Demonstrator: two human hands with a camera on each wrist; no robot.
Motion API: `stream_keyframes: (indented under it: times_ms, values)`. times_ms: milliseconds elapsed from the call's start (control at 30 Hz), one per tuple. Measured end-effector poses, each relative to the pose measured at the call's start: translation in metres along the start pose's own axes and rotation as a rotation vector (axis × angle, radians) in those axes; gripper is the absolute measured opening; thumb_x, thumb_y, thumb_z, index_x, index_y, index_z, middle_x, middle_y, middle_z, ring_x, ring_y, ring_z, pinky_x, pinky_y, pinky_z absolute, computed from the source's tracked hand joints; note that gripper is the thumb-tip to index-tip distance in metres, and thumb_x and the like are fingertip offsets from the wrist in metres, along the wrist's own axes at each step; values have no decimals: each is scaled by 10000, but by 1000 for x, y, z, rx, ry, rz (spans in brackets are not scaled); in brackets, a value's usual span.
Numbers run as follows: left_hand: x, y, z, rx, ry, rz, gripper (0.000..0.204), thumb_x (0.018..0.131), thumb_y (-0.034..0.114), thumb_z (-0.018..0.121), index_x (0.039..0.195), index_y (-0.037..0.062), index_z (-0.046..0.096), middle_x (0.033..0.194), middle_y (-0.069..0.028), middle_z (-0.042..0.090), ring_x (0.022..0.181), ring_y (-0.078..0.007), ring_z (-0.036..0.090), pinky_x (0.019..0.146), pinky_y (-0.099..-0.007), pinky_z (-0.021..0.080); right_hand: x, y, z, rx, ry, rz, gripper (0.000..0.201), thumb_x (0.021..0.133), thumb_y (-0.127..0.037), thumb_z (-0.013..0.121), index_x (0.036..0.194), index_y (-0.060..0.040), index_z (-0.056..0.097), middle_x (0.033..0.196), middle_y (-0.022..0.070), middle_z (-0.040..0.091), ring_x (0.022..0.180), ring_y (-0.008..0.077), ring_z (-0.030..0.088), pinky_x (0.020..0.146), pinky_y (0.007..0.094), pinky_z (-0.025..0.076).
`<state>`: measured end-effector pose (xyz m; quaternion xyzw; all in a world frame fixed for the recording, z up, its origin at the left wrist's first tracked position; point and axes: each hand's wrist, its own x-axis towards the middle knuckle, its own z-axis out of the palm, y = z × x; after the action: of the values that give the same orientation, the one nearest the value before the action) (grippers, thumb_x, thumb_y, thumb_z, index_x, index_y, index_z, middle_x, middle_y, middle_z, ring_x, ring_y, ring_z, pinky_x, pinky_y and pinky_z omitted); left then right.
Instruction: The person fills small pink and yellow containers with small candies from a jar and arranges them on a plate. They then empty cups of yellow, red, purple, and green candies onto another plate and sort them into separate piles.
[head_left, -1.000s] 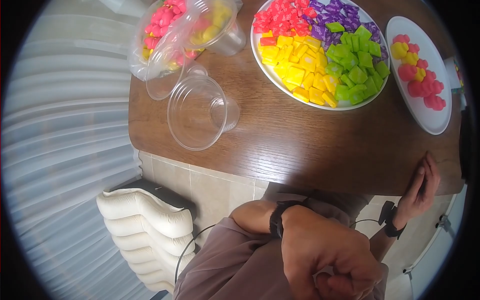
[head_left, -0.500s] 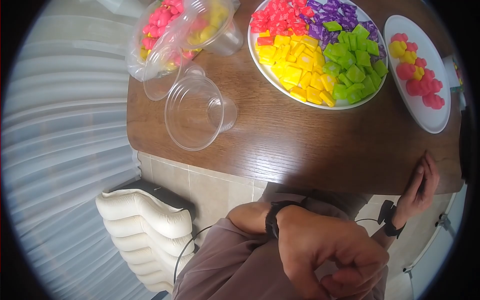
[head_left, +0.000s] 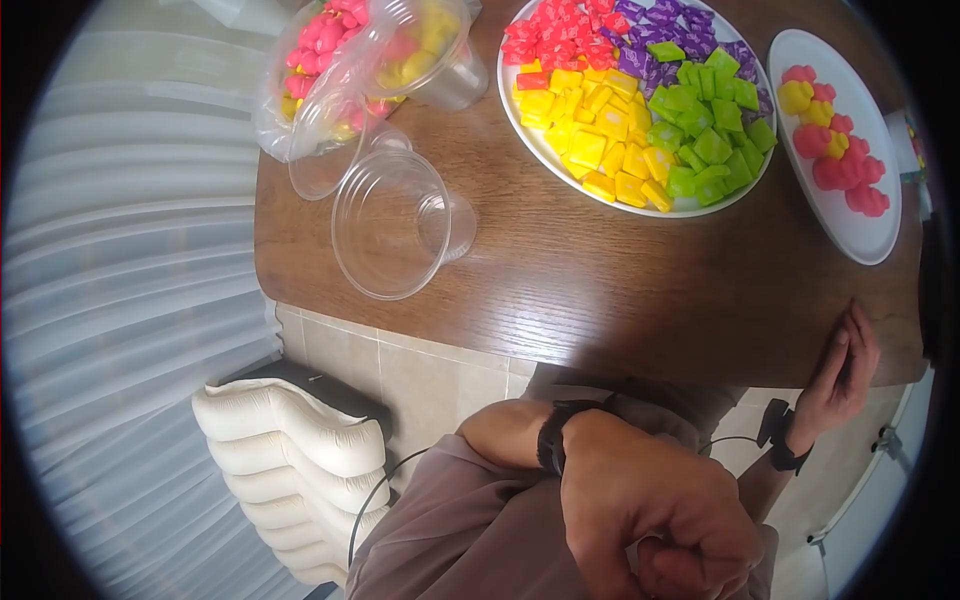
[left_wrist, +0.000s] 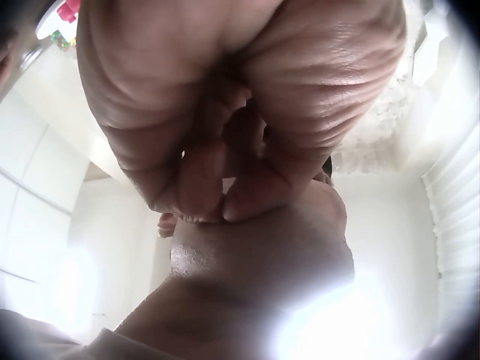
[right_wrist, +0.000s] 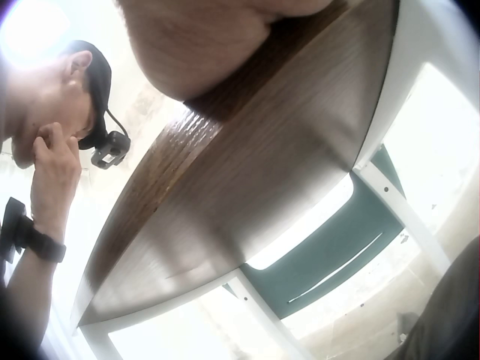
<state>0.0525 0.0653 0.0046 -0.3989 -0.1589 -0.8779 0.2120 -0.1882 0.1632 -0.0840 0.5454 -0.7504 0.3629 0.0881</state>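
Note:
My left hand (head_left: 655, 500) is raised close under the head camera with its fingers curled in. In the left wrist view its fingertips (left_wrist: 247, 199) gather right at the chin; nothing shows between them. The right wrist view also has this left hand (right_wrist: 56, 169), raised to the mouth. My right hand (head_left: 845, 370) rests with fairly straight fingers on the front right edge of the wooden table (head_left: 650, 290), holding nothing. Beyond it a white oval plate (head_left: 862, 235) carries several pink and yellow toy figures (head_left: 830, 130).
A round white plate (head_left: 545, 155) holds wrapped sweets sorted in red, purple, yellow and green. Clear plastic cups (head_left: 400, 235) lie to the left by a bag of pink and yellow figures (head_left: 322, 45). A cream padded chair (head_left: 290, 470) stands below the table's left end.
My left hand's fingers have shifted a little at the face, dipping and turning slightly. My right hand and the things on the table stay as they were.

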Motion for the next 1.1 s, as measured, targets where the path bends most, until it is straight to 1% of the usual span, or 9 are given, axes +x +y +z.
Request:
stream_keyframes:
  times_ms: [167, 267, 367, 433, 567, 633, 733, 933, 1100]
  values:
    - [-2, 2, 0, -40, -10, -50, 329, 938, -83, 578, 785, 82, 338, 688, 1, 362, 614, -177, 364, 605, -309, 364, 1, -2, 0, -4, -2, -15, 198, 1009, -29, 572, 1109, 81, 702, 1209, 176, 705, 1099, 277, 650, 967, 367, 504]
    - [0, 1, 4, -31, 9, 24, 334, 924, -100, 583, 792, 83, 337, 691, 1, 370, 616, -173, 386, 618, -313, 388, 0, -4, 0, 2, 0, 16, 199, 1010, -34, 572, 1106, 81, 703, 1210, 173, 705, 1100, 272, 649, 969, 363, 503]
    - [1, 4, 6, 28, 76, -23, 332, 909, -114, 590, 800, 82, 344, 698, -3, 382, 619, -169, 413, 620, -312, 401, 1, -5, 0, 2, -1, 21, 200, 1010, -35, 571, 1106, 80, 704, 1212, 170, 705, 1099, 269, 649, 968, 360, 503]
    - [2, 0, 8, -26, 127, 34, 323, 901, -123, 589, 809, 83, 356, 707, -3, 398, 619, -167, 430, 621, -312, 402, 0, -4, 0, -24, -7, 25, 200, 1010, -34, 571, 1108, 79, 704, 1218, 169, 703, 1103, 266, 649, 970, 357, 503]
    - [-2, 3, 6, -19, 99, -30, 312, 898, -119, 589, 808, 79, 366, 714, -2, 409, 605, -166, 421, 605, -303, 391, 0, -3, -1, -37, -23, 16, 201, 1011, -33, 569, 1111, 81, 703, 1222, 170, 698, 1107, 263, 647, 969, 351, 506]
    - [-2, -1, 3, 28, 22, 46, 321, 897, -113, 596, 793, 78, 359, 704, 0, 404, 585, -167, 409, 583, -306, 375, -2, 0, 1, 36, 5, 47, 204, 1012, -35, 568, 1112, 82, 703, 1222, 170, 694, 1110, 261, 647, 969, 348, 510]
    - [-1, -2, 1, 37, -4, 67, 329, 900, -107, 594, 780, 75, 347, 692, 3, 382, 576, -165, 387, 567, -309, 348, -2, -2, 0, 13, -7, 58, 207, 1013, -34, 565, 1114, 83, 702, 1221, 170, 692, 1111, 260, 646, 968, 346, 514]
    - [-5, 4, 1, 24, -1, -17, 327, 908, -98, 585, 777, 71, 338, 680, 9, 348, 578, -167, 345, 575, -322, 332, -1, 1, 0, -7, -7, 23, 206, 1013, -32, 564, 1112, 84, 703, 1217, 174, 694, 1115, 265, 645, 970, 353, 510]
    - [-6, 1, 2, -51, 23, 45, 324, 918, -87, 589, 780, 75, 345, 677, 5, 357, 597, -159, 362, 598, -313, 356, -2, 1, 1, 20, 6, 36, 204, 1011, -31, 566, 1109, 83, 704, 1210, 178, 698, 1110, 268, 646, 971, 359, 507]
